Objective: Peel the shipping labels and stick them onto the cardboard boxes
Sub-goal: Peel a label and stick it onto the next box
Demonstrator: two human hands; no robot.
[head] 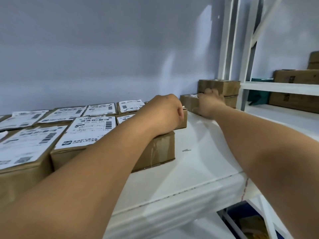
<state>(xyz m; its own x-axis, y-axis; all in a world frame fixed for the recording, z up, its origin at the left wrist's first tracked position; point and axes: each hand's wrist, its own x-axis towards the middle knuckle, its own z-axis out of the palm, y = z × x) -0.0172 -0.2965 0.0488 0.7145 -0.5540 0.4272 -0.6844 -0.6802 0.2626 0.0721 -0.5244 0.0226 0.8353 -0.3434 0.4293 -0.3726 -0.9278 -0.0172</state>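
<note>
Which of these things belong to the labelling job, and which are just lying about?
Job: labelled boxes, their shipping labels, small box touched by the right hand, stacked boxes behind, left hand.
Lying about: cartons on the side shelf, teal item.

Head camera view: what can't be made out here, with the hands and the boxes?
All in the head view:
- Left hand: seen from the back; its curled fingers hide what the white tip poking out belongs to.
- Right hand: motion-blurred against the small box at the back; grip unclear.
- Shipping labels: print too small and soft to read.
- Leftmost boxes: cut off by the left edge of the frame.
</note>
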